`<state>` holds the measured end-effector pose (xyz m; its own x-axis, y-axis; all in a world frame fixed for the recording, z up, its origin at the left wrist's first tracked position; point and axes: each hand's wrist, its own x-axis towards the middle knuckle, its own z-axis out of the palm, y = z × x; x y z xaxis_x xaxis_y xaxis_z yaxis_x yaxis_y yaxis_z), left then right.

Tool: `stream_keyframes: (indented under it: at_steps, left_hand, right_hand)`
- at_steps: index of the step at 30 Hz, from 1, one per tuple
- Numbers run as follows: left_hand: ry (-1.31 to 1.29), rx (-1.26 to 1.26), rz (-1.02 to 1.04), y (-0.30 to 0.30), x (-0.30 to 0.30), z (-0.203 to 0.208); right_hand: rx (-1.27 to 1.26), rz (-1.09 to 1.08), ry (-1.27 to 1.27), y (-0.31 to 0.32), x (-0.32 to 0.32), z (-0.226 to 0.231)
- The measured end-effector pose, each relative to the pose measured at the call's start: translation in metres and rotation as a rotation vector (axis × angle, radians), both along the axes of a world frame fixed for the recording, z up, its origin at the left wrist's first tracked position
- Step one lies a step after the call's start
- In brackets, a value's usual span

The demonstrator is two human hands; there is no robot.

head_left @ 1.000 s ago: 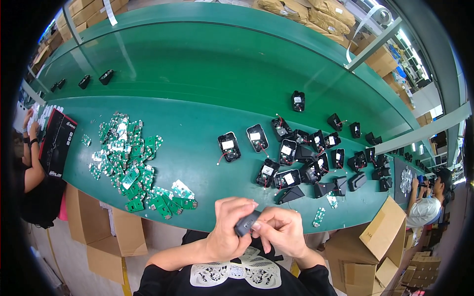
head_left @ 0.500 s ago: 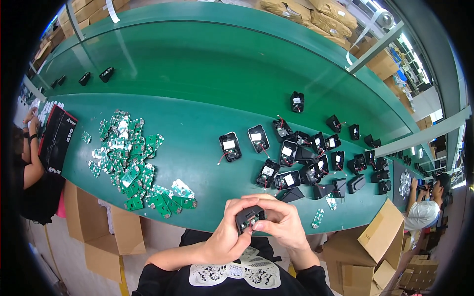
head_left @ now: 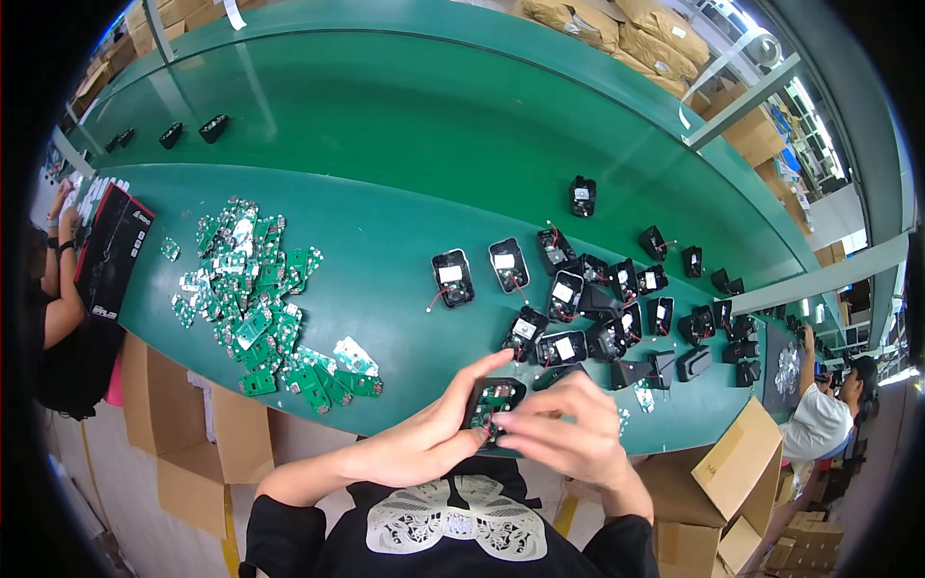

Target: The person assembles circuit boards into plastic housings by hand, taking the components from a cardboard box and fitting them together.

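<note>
My left hand [head_left: 429,438] grips a small black plastic housing [head_left: 473,409] at the table's near edge, thumb and fingers along its left side. The housing's open side faces up, and a green circuit board [head_left: 498,392] sits inside with a bit of red wire by it. Over the housing's right side comes my right hand [head_left: 582,429], thumb and fingertips drawn together at the board. What is pinched there is too small and blurred to make out. Just beyond lie more open black housings [head_left: 562,348] with white-labelled parts and red wires.
Loose green circuit boards [head_left: 255,328] form a pile on the left of the green table [head_left: 385,352]. Several black housings, one alone [head_left: 582,197], stand on the far green strip. Cardboard boxes [head_left: 198,424] flank me below the table. Two people work at either side.
The housing has tipped so its open side faces up, showing the board. My right hand has let go of its outside and moved its fingertips to the board. The view has shifted slightly.
</note>
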<state>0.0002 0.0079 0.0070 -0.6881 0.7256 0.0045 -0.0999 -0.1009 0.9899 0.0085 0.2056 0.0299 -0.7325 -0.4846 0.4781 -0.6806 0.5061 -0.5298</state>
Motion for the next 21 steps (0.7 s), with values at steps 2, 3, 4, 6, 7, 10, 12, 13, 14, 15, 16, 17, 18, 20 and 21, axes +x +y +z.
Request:
stream_keyframes:
  at_steps: [2, 3, 4, 6, 7, 10, 12, 13, 14, 15, 16, 17, 18, 20, 21]
  left_hand:
    - [-0.010, -0.019, -0.024, -0.001, 0.001, 0.002]
    - [-0.018, -0.042, -0.041, -0.001, 0.001, 0.003]
    - [0.023, -0.069, -0.048, -0.001, 0.002, 0.003]
    - [0.044, -0.078, -0.027, 0.000, 0.002, 0.002]
    - [0.064, -0.087, -0.013, 0.000, 0.002, 0.001]
    - [0.112, -0.148, 0.041, 0.002, 0.006, 0.001]
    - [0.098, -0.125, 0.039, 0.002, 0.007, -0.002]
    - [0.084, -0.101, 0.036, 0.002, 0.008, -0.002]
    - [0.084, -0.101, 0.033, 0.002, 0.009, -0.001]
    - [-0.003, -0.041, 0.047, 0.003, 0.010, 0.001]
    - [-0.091, 0.019, 0.061, 0.005, 0.011, 0.002]
    - [-0.090, 0.021, 0.058, 0.006, 0.014, 0.001]
    - [0.011, -0.048, 0.115, 0.008, 0.017, 0.000]
    - [0.112, -0.117, 0.170, 0.012, 0.022, -0.003]
    - [0.215, -0.141, 0.216, 0.013, 0.025, -0.003]
  right_hand:
    - [0.061, 0.040, 0.041, -0.002, -0.001, 0.002]
    - [0.076, 0.076, 0.053, -0.001, -0.003, 0.001]
    - [0.090, 0.113, 0.065, 0.000, -0.004, 0.000]
    - [0.108, 0.094, 0.102, -0.001, -0.003, -0.001]
    - [0.126, 0.068, 0.139, -0.002, -0.002, -0.002]
    - [0.181, -0.009, 0.317, -0.009, 0.005, -0.005]
    - [0.143, -0.018, 0.308, -0.009, 0.005, -0.011]
    - [0.105, -0.027, 0.300, -0.009, 0.005, -0.014]
    - [0.106, -0.030, 0.300, -0.010, 0.006, -0.016]
    - [-0.013, -0.100, 0.153, -0.011, 0.006, -0.018]
    - [-0.133, -0.169, 0.006, -0.013, 0.007, -0.019]
    - [-0.131, -0.172, 0.008, -0.016, 0.010, -0.019]
    - [-0.187, -0.233, -0.070, -0.019, 0.012, -0.020]
    - [-0.255, -0.301, -0.106, -0.023, 0.014, -0.020]
    - [-0.257, -0.303, -0.106, -0.025, 0.015, -0.019]
